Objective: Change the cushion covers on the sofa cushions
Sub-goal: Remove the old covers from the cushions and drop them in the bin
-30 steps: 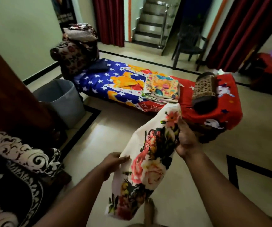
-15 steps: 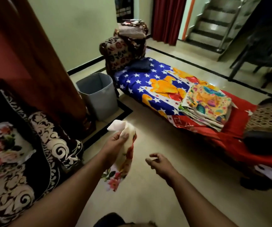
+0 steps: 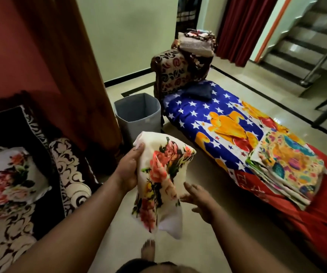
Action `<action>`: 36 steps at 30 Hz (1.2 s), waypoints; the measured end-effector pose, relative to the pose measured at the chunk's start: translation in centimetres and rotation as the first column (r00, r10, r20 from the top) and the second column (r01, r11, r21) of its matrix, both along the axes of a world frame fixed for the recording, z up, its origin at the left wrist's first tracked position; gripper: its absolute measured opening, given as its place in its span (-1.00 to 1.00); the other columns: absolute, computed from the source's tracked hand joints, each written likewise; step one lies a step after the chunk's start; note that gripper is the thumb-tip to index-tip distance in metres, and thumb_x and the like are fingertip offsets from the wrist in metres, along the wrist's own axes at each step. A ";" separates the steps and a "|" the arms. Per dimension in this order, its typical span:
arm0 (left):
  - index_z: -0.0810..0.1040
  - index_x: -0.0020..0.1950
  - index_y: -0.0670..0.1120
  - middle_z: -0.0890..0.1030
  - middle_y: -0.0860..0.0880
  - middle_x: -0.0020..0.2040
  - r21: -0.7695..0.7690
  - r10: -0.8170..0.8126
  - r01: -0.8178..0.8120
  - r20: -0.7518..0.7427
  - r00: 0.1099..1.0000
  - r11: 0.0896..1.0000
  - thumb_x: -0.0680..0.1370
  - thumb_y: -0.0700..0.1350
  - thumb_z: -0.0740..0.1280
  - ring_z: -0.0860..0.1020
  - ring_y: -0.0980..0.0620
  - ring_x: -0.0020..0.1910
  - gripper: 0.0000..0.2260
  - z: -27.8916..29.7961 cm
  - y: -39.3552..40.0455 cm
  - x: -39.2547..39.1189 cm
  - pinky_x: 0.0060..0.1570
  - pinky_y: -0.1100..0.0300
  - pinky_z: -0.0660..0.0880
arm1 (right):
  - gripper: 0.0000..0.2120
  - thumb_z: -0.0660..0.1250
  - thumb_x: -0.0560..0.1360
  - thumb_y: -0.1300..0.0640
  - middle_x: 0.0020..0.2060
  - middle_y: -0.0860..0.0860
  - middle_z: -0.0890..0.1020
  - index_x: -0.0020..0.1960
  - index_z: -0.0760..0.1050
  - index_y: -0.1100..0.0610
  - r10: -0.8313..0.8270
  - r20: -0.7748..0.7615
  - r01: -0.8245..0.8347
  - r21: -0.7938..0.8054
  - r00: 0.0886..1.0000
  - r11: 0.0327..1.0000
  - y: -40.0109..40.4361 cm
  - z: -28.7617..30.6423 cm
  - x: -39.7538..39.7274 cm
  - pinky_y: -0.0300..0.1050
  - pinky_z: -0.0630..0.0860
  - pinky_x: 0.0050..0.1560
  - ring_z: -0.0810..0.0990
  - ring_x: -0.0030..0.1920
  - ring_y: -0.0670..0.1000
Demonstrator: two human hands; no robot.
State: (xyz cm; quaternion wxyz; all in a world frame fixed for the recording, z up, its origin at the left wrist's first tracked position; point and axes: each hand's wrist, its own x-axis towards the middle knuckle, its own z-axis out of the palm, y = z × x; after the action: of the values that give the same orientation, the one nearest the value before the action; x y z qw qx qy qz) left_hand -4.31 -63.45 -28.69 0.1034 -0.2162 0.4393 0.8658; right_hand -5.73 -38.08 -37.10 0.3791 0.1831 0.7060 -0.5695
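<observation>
My left hand (image 3: 130, 170) grips a white floral cushion cover (image 3: 161, 180) by its upper edge, and the cover hangs down over the floor. Just right of the cover's lower half is my right hand (image 3: 200, 201), fingers spread and holding nothing. A cushion in a matching floral cover (image 3: 11, 178) lies on the dark patterned sofa (image 3: 21, 203) at the left. A folded stack of colourful covers (image 3: 288, 164) rests on the cot (image 3: 207, 115) at the right.
A grey bin (image 3: 139, 113) stands on the floor between the brown curtain (image 3: 76, 75) and the cot. A patterned armchair (image 3: 178, 73) piled with folded cloth sits behind the cot. Stairs (image 3: 306, 42) rise at the far right. My bare foot (image 3: 147, 251) is on the tiled floor.
I have turned left towards the sofa. My right hand let go of the floral cover and now hovers open beside it; the left hand took the cover by its top and holds it higher.
</observation>
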 end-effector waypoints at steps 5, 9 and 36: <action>0.38 0.49 -0.06 0.58 -0.25 0.31 -0.136 -0.049 0.042 -0.047 0.998 0.990 0.53 0.20 0.39 0.56 -0.31 0.27 -0.38 1.3 -3.1 -6.1 0.35 -0.32 0.39 | -0.44 0.31 0.49 -0.31 0.09 0.06 0.67 0.38 0.43 -0.04 0.090 -0.133 -0.100 -0.075 0.987 0.992 -6.6 0.8 -5.3 0.19 0.46 0.31 0.64 0.13 0.02; 0.42 0.44 0.01 0.60 -0.26 0.25 -0.145 -0.060 0.047 -0.087 0.994 0.988 0.57 0.17 0.37 0.57 -0.34 0.24 -0.50 2.8 -3.5 -10.5 0.27 -0.34 0.46 | -0.28 0.21 0.38 -0.46 0.23 0.00 0.55 0.40 0.39 -0.06 0.116 -0.097 -0.120 -0.040 0.989 0.992 -9.3 0.2 -9.1 0.20 0.45 0.33 0.52 0.23 0.02; 0.35 0.51 -0.08 0.52 -0.29 0.35 -0.024 0.218 -0.221 -0.086 0.972 0.975 0.52 0.20 0.40 0.52 -0.34 0.31 -0.35 6.2 -8.7 -40.1 0.24 -0.23 0.50 | -0.06 0.15 0.38 -0.58 0.55 0.07 0.27 0.60 0.10 -0.12 0.248 -0.022 -0.249 -0.122 0.968 0.961 -16.6 -2.4 -46.5 0.24 0.36 0.31 0.34 0.47 0.18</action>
State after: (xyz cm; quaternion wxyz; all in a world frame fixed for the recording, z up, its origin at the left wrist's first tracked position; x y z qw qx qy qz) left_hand -44.42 -72.12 -22.47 -0.0150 -0.2290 0.4311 0.8726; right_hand -52.25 -54.71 -39.52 0.4558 0.0671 0.6882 -0.5605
